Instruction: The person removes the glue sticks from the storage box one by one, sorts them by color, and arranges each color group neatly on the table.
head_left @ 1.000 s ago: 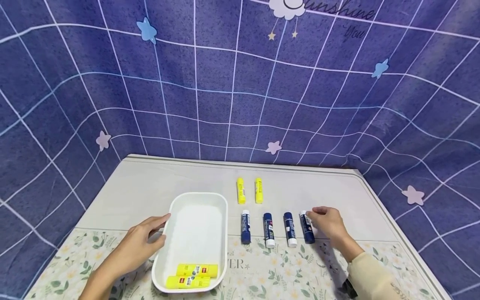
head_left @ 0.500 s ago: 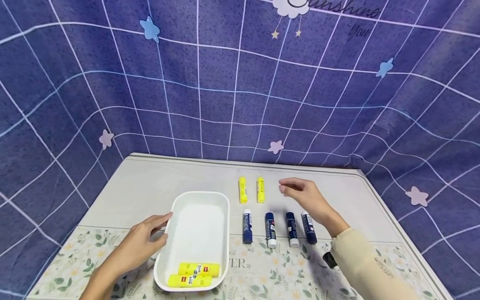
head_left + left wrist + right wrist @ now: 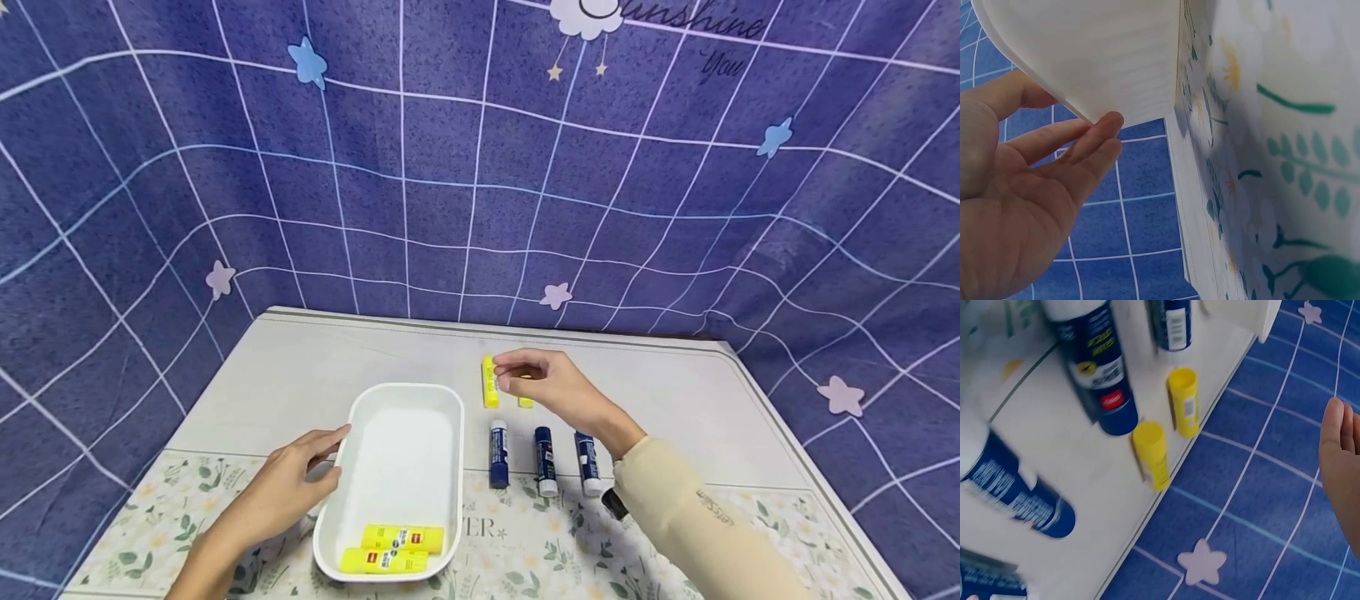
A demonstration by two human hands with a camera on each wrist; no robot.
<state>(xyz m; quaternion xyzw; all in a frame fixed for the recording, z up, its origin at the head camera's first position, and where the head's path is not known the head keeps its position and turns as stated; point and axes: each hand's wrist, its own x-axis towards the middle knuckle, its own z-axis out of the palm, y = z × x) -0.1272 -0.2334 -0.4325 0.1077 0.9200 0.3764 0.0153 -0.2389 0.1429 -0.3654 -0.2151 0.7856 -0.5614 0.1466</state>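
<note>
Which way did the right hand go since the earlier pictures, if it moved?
Yes. Against the white tray in the head view, the right hand moved left and nearer the blue cloth; it now partly hides the right yellow glue stick.

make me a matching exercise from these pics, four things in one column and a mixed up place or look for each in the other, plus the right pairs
Things
1. tray
2. left hand
3. right hand
4. curtain

Places and looks
A. partly hides a yellow stick outside the tray in the head view
B. blue-purple, with grid lines and stars
C. white, with two yellow sticks lying in it
D. at the tray's rim

Right pairs: 1-C, 2-D, 3-A, 4-B
</note>
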